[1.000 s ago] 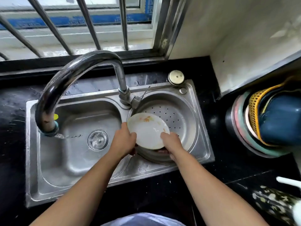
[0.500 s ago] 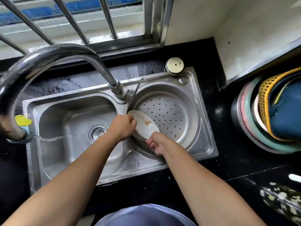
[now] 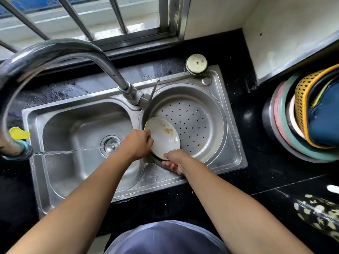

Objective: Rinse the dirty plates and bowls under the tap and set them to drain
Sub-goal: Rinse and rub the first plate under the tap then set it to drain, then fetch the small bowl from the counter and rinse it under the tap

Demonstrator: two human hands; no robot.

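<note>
A white plate (image 3: 163,136) with orange food stains stands tilted on edge at the left side of the perforated steel drain basket (image 3: 200,123) in the right sink bowl. My left hand (image 3: 136,143) grips the plate's left rim. My right hand (image 3: 174,161) rests at the plate's lower edge, with its fingers curled over the basket's near rim. The curved tap (image 3: 60,50) swings left over the left sink bowl (image 3: 77,129), and a thin stream of water (image 3: 69,152) runs from its spout.
A round metal cap (image 3: 196,63) sits at the sink's back right corner. Stacked basins and a yellow perforated basket (image 3: 302,114) stand on the black counter at right. A floral-patterned object (image 3: 319,215) lies at the lower right. Window bars (image 3: 117,15) rise behind the sink.
The plate has tipped from nearly flat to standing on edge at the basket's left side. My right hand has slid from the plate's right rim down to its lower edge.
</note>
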